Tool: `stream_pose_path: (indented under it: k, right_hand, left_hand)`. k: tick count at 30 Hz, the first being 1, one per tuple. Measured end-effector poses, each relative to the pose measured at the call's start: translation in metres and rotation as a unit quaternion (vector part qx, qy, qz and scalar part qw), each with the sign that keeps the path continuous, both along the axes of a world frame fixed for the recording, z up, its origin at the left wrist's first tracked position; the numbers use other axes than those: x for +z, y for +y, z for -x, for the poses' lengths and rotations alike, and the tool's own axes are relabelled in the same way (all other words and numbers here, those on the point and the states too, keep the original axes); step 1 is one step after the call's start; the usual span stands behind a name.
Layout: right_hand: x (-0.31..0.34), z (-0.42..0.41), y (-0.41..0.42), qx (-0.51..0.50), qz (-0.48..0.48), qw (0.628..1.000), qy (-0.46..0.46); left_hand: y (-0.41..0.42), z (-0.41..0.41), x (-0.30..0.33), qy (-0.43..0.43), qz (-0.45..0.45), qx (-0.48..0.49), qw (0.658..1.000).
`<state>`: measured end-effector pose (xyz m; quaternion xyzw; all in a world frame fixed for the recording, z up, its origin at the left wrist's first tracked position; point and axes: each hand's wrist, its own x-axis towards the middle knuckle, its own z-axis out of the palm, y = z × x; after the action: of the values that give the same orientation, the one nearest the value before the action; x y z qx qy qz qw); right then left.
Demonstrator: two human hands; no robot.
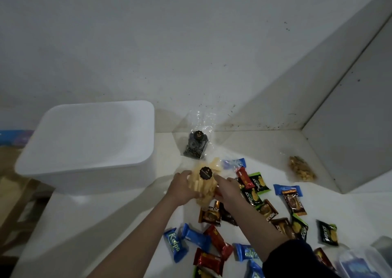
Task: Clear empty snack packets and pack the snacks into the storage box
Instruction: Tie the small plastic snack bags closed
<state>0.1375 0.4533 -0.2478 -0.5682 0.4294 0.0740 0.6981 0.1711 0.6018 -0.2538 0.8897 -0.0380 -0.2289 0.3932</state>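
- Storage box: white, open-topped, at the left end of the desk against the wall; nothing shows inside it from this angle. Probably set within arm's reach to take the snacks.
- Left hand: just right of the box, fingers curled round the left side of a clear bag of pale yellow stick snacks.
- Stick-snack bag: carried between both hands just off the box's right front corner, its black round label facing up; held from both sides, likely because the soft bag would sag in one.
- Right hand: grips the bag's right side, dark sleeve at the forearm.
- Dark-labelled clear bag: right of the box, propped near the wall; its upper part looks limp, fullness unclear.
- Small wrapped snacks: blue, red, green and brown packets scattered over the desk, right of the box and below the hands, not yet packed.
- Clear bag of nuts: farthest right of the box, lying apart by the wall's corner.
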Motion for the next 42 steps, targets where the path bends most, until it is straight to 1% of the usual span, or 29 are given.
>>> stream_pose_path:
  k: [3, 6, 9, 11, 13, 15, 17, 19, 21, 23, 24, 25, 27, 30, 32, 36, 42]
  right_hand:
    - [0.018, 0.017, -0.006, 0.010, 0.024, 0.998, -0.055]
    - [0.039, 0.036, -0.014, 0.061, 0.079, 0.988, -0.115]
    - [0.060, 0.055, -0.022, 0.117, 0.130, 0.969, -0.176]
    - [0.073, 0.066, -0.024, 0.154, 0.150, 0.953, -0.212]
    - [0.082, 0.075, -0.023, 0.188, 0.167, 0.941, -0.226]
    - [0.092, 0.083, -0.021, 0.191, 0.196, 0.935, -0.225]
    - [0.104, 0.089, -0.019, 0.155, 0.252, 0.926, -0.237]
    - [0.122, 0.091, -0.022, 0.132, 0.313, 0.900, -0.272]
    - [0.140, 0.090, -0.028, 0.171, 0.365, 0.864, -0.301]
    - [0.156, 0.087, -0.033, 0.251, 0.405, 0.827, -0.297]
    - [0.161, 0.087, -0.035, 0.283, 0.408, 0.818, -0.291]
    - [0.166, 0.087, -0.036, 0.304, 0.401, 0.816, -0.285]
    - [0.173, 0.090, -0.038, 0.325, 0.371, 0.826, -0.274]
    - [0.175, 0.097, -0.038, 0.320, 0.294, 0.861, -0.266]
    - [0.171, 0.102, -0.038, 0.310, 0.249, 0.879, -0.262]
    - [0.165, 0.107, -0.037, 0.328, 0.253, 0.872, -0.260]
    - [0.163, 0.109, -0.048, 0.301, 0.243, 0.886, -0.258]
  left_hand:
    - [0.004, 0.014, 0.014, -0.008, 0.080, 0.017, 0.997]
    - [0.008, 0.027, 0.029, -0.015, 0.149, 0.037, 0.988]
    - [0.008, 0.036, 0.050, -0.003, 0.229, 0.064, 0.971]
    - [0.007, 0.043, 0.066, 0.002, 0.282, 0.059, 0.958]
    - [0.005, 0.049, 0.080, -0.006, 0.310, 0.052, 0.949]
    - [0.005, 0.056, 0.092, -0.026, 0.313, 0.051, 0.948]
    - [0.008, 0.061, 0.099, -0.049, 0.297, 0.040, 0.953]
    - [0.014, 0.065, 0.104, -0.065, 0.270, 0.014, 0.960]
    - [0.020, 0.067, 0.107, -0.058, 0.253, -0.010, 0.966]
    - [0.024, 0.070, 0.112, -0.050, 0.232, -0.035, 0.971]
    - [0.026, 0.072, 0.116, -0.046, 0.228, -0.045, 0.971]
    - [0.029, 0.073, 0.119, -0.042, 0.228, -0.052, 0.971]
    - [0.033, 0.074, 0.123, -0.037, 0.218, -0.065, 0.973]
    - [0.035, 0.075, 0.125, -0.042, 0.206, -0.063, 0.976]
    - [0.032, 0.076, 0.128, -0.047, 0.231, -0.050, 0.971]
    - [0.020, 0.080, 0.140, -0.071, 0.287, -0.028, 0.955]
    - [0.009, 0.079, 0.149, -0.086, 0.288, -0.011, 0.954]
